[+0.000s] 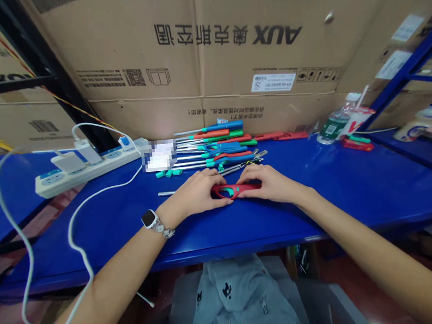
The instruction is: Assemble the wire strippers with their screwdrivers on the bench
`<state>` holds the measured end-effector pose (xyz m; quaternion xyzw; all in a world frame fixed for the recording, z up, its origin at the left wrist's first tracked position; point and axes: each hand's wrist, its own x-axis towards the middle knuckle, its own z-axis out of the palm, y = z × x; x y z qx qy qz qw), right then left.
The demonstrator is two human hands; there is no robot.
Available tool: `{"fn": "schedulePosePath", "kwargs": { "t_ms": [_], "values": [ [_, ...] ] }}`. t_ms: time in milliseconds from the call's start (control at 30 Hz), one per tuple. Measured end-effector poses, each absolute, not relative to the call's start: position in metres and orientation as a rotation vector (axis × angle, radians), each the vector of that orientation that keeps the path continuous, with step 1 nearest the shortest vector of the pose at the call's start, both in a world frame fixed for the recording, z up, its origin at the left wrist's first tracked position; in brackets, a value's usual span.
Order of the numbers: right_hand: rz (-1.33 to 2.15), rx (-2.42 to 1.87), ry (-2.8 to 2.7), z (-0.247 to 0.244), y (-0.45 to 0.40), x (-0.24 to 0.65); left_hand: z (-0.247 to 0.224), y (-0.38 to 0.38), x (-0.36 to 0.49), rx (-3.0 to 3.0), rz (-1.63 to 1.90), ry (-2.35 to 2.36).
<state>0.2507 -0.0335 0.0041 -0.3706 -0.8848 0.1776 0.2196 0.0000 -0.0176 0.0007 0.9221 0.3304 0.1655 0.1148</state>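
Note:
A red long-nosed lighter (234,190) with a green trigger lies crosswise at the middle of the blue table, its metal tube poking out to the left. My left hand (201,191) is closed around its trigger end. The red handle's right end is pinched by my right hand (268,181). Just beyond my hands, a row of blue, red and green lighters (226,147) lies stacked with tubes pointing left. Several small green caps (169,173) sit left of them. A screwdriver-like metal tool (235,168) lies behind my fingers, partly hidden.
On the left stands a white power strip (99,164) with chargers and a trailing white cable (72,230). A drink bottle (335,121) and a white cup (358,119) are at the right. Red casing parts (282,135) lie along the cardboard wall (226,65).

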Motion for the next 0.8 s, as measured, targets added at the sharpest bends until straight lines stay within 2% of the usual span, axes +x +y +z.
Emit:
{"fn": "schedulePosePath", "kwargs": {
  "t_ms": [800],
  "values": [
    [0.509,-1.097,-2.491,0.0017,-0.0325,0.2574,-0.0027,-0.0177,0.0012,2.709,0.473,0.928]
  ]
}}
